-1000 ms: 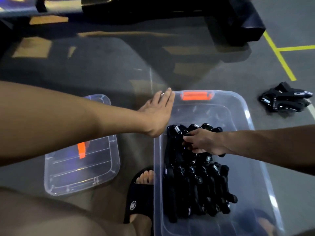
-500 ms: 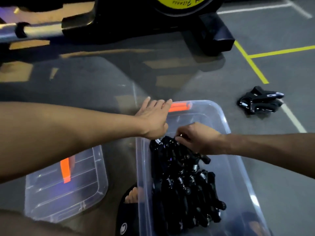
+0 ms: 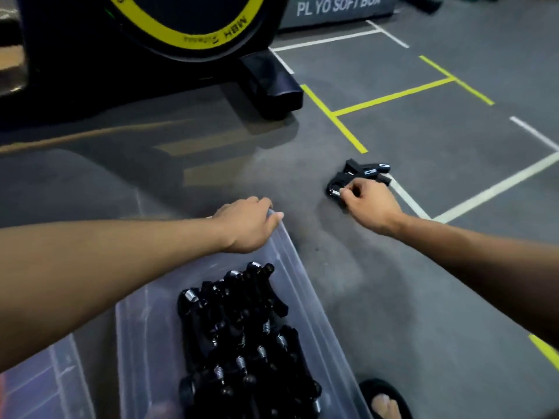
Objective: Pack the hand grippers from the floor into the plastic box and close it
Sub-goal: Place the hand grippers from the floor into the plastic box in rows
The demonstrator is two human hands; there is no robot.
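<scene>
On floor right of plastic box [image 3: 305, 300], right hand [image 3: 367, 204] pinches hand gripper pile [image 3: 358, 175]; left hand [image 3: 246, 223] fingers curl over box's far rim; packed grippers [image 3: 239, 337] inside.

The floor [image 3: 378, 282] is dark grey and matte, marked with yellow tape lines [image 3: 390, 96] and white tape lines [image 3: 496, 186] that cross at right angles. A clear plastic box [image 3: 305, 300] stands on it at lower centre, open at the top. A clear lid [image 3: 45, 388] lies flat just to the left of the box. A small heap of black hand grippers [image 3: 360, 173] lies on the floor well beyond the box, touching a white line. A black exercise machine [image 3: 169, 40] with a yellow ring stands at the far left, its foot [image 3: 272, 86] resting beside a yellow line. A grey soft box [image 3: 338, 9] sits farther back. A foot in a black slipper [image 3: 384, 400] rests just right of the box.
</scene>
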